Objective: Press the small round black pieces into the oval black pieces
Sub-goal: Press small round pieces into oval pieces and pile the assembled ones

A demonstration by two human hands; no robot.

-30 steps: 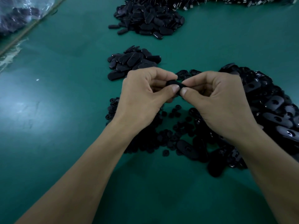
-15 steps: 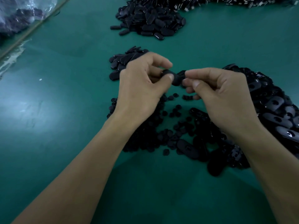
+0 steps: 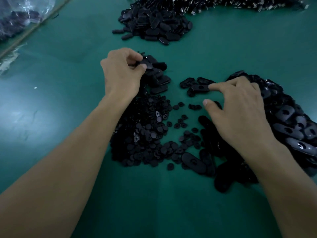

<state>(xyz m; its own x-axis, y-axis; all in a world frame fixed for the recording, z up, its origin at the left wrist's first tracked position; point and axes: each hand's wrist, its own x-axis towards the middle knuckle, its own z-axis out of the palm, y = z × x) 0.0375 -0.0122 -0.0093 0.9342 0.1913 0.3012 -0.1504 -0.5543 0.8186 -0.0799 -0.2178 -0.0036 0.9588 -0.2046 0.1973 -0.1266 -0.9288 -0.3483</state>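
Half a second ago both hands met above the middle of the table, pinching one oval piece between them; now they have parted. The left hand (image 3: pixel 123 74) has gone up and to the left with the oval piece (image 3: pixel 145 64). It pinches the piece between thumb and curled fingers just above the small pile of ovals (image 3: pixel 158 79) beyond the round pieces.

The right hand (image 3: pixel 240 114) has let go and dropped to the loose ovals at the left edge of the big right-hand heap (image 3: pixel 283 115). Its index fingertip (image 3: pixel 211 86) touches the end of a holed oval (image 3: pixel 199 87) lying flat on the green table (image 3: pixel 68 100). The thumb stands apart, so the grip is wide and holds nothing.

The small round pieces (image 3: pixel 145 133) lie spread between the forearms, unmoved. A further heap of ovals (image 3: pixel 154 23) sits at the far side.

The only container is a clear plastic bag (image 3: pixel 18 16) at the far left corner. Dark pieces show through it, too blurred to tell their kind.
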